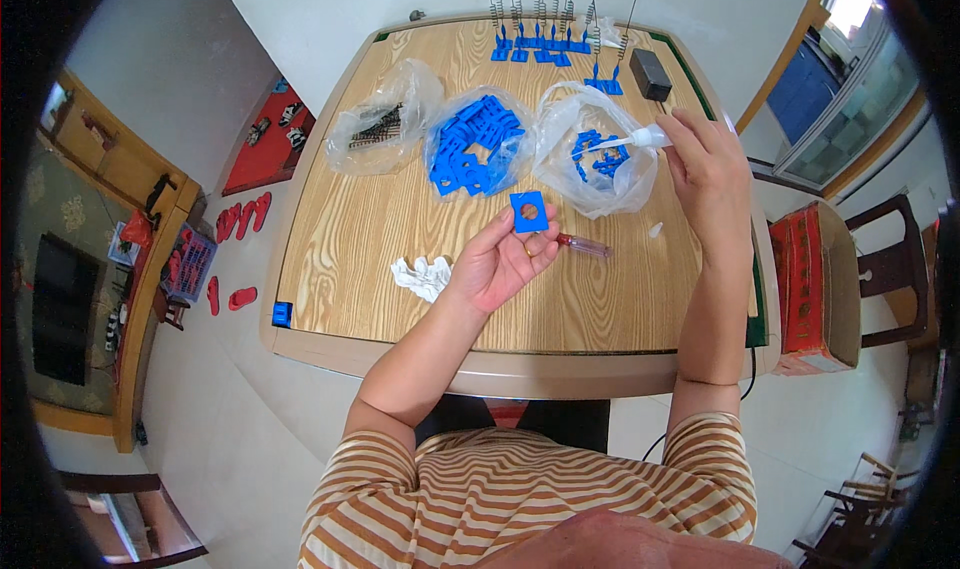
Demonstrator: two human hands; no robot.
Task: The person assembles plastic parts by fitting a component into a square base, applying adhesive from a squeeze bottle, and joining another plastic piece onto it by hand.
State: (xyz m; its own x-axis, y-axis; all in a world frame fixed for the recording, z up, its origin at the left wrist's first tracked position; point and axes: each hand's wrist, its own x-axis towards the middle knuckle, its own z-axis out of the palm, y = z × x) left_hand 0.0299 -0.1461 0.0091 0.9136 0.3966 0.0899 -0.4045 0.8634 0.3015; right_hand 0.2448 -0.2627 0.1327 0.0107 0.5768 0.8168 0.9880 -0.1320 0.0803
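Hands [500, 269] [712, 174] hold one blue plate [528, 226], one bottle [652, 137].

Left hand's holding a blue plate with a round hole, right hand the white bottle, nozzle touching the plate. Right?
Not quite: the nozzle isn't touching the blue plate. The head view shows its tip apart from it, seen against a translucent bag. The rest holds: left hand with the plate, right hand with the white bottle.

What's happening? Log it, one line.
left hand: holds blue holed plate; right hand: holds white nozzle bottle; table: plastic bag with blue parts
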